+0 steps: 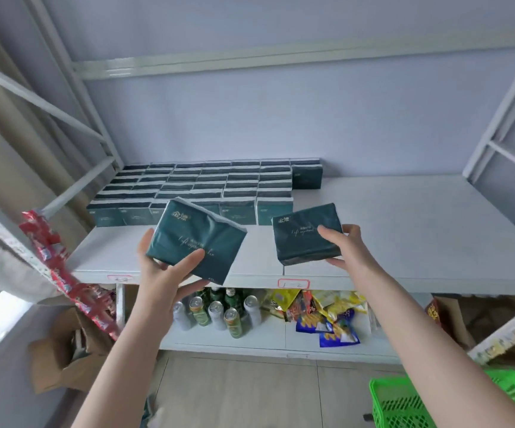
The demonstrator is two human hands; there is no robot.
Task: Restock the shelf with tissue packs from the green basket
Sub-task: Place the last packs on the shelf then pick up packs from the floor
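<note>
Dark green plastic-wrapped tissue pack (194,239), tilted, gripped by left hand (163,273). Second matching pack (307,237), pinched by right hand (347,248) fingers (336,262) at white shelf (404,227) front edge. Pack rows (206,183) beyond fingers. Green plastic basket (398,403) below right hand.

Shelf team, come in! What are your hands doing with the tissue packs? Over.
Left hand grips tilted pack in front of shelf. Right hand grips second pack at shelf edge. Stocked rows back left; nothing blocking.
</note>
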